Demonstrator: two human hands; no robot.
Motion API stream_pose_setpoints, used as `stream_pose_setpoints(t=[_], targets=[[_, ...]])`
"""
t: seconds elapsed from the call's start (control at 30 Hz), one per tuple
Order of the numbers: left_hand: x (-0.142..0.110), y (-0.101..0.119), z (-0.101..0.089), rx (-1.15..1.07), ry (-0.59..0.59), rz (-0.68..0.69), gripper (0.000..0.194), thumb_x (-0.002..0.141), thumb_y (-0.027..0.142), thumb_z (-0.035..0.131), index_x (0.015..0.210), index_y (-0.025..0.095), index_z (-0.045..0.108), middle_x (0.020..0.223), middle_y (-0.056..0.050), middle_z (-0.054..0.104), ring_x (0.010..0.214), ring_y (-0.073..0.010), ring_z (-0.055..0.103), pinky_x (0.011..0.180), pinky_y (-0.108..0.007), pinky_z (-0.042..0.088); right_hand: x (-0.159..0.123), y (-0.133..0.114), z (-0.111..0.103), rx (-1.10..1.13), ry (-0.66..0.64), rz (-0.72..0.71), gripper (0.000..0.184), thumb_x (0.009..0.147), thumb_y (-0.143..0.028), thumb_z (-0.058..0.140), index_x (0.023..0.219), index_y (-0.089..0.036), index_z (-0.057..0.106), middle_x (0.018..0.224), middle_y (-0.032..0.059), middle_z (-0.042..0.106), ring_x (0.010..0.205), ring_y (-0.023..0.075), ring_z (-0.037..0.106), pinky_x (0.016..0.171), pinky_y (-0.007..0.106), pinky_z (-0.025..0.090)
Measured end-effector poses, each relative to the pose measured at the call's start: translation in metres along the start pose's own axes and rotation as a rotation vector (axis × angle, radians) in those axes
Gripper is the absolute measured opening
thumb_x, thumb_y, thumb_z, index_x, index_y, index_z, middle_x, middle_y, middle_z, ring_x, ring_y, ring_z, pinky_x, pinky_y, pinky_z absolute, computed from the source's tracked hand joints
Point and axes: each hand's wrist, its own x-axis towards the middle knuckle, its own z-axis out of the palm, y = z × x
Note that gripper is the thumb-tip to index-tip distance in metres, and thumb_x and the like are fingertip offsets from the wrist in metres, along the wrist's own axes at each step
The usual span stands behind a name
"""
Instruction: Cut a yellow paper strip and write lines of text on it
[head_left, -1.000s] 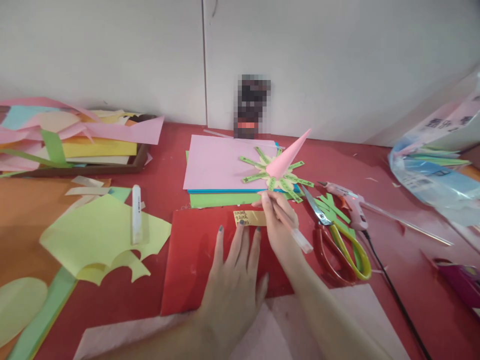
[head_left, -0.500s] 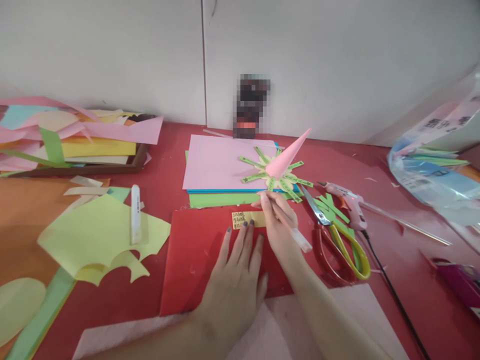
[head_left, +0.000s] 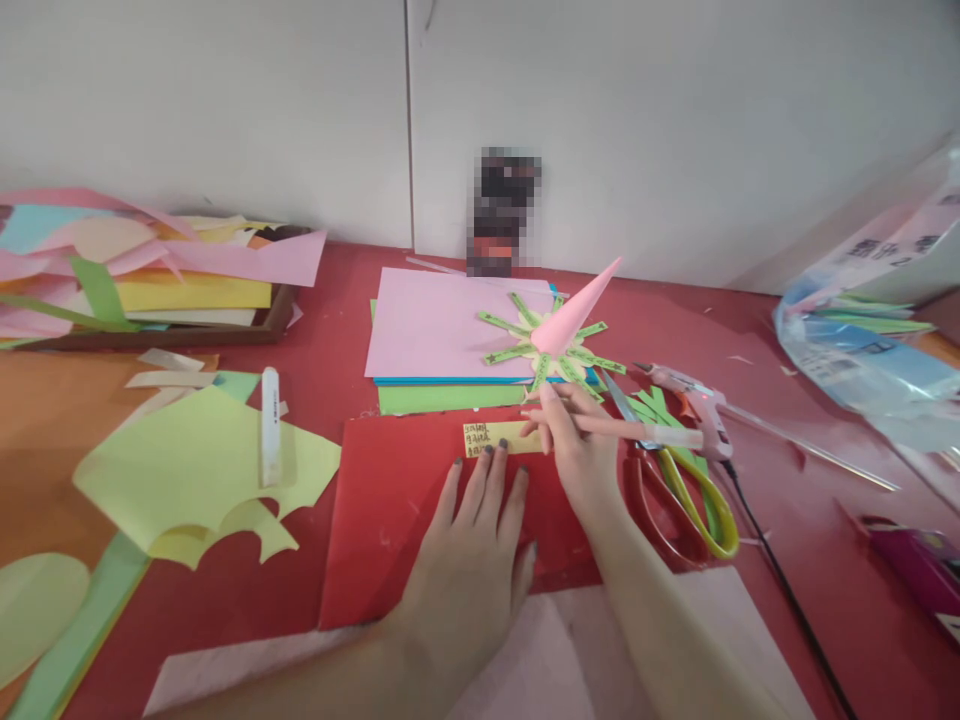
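Note:
A small yellow paper strip (head_left: 517,438) with handwriting at its left end lies on a red sheet (head_left: 397,510). My left hand (head_left: 472,540) rests flat on the red sheet, fingers spread, with fingertips touching the strip's lower edge. Over the strip's right end, my right hand (head_left: 581,450) holds a pink pen (head_left: 637,428), which lies nearly level with its back end pointing right. Just beyond is a pink paper cone (head_left: 574,315) on a yellow flower base with green lettered strips (head_left: 506,355) fanned around it.
Scissors (head_left: 682,500) and a pink glue gun (head_left: 701,405) with a black cord lie at the right. Pink sheets (head_left: 442,320) are stacked behind. Yellow-green scraps (head_left: 202,470), a white pen (head_left: 270,425) and a paper-filled tray (head_left: 277,320) are at the left; a plastic bag (head_left: 862,330) stands far right.
My right hand has shifted slightly right, and the pen in it has swung from a slant to nearly level. My left hand has stayed in place.

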Motion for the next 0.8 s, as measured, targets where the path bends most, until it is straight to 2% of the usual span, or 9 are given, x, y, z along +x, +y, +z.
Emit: stream_pose_setpoints(t=[0.07, 0.2, 0.8], targets=[[0.0000, 0.0001, 0.0007, -0.002, -0.006, -0.003, 0.050, 0.092, 0.036, 0.025, 0.135, 0.012, 0.038, 0.139, -0.013, 0.040, 0.128, -0.0272, 0.035, 0.104, -0.046, 0.027, 0.0030, 0.0040, 0.0010, 0.056, -0.080, 0.035, 0.025, 0.083, -0.044, 0.051, 0.074, -0.020, 0.051, 0.042, -0.0073, 0.044, 0.048, 0.0137, 0.056, 0.053, 0.026, 0.047], [-0.0004, 0.0004, 0.0017, 0.007, -0.003, -0.010, 0.051, 0.092, 0.036, 0.027, 0.135, 0.012, 0.036, 0.140, -0.013, 0.040, 0.129, -0.0271, 0.034, 0.105, -0.046, 0.026, 0.0041, 0.0070, 0.0038, -0.018, -0.198, -0.027, 0.029, 0.081, -0.042, 0.055, 0.063, -0.021, 0.044, 0.046, -0.0052, 0.050, 0.051, 0.0132, 0.056, 0.058, 0.027, 0.046], [0.0010, -0.0006, 0.0005, 0.011, -0.017, -0.005, 0.052, 0.092, 0.037, 0.025, 0.135, 0.011, 0.037, 0.137, -0.014, 0.042, 0.127, -0.0283, 0.037, 0.104, -0.046, 0.028, 0.0038, 0.0079, 0.0033, -0.086, -0.251, -0.114, 0.032, 0.084, -0.031, 0.053, 0.055, -0.020, 0.043, 0.052, -0.0032, 0.050, 0.053, 0.0113, 0.053, 0.057, 0.025, 0.042]])
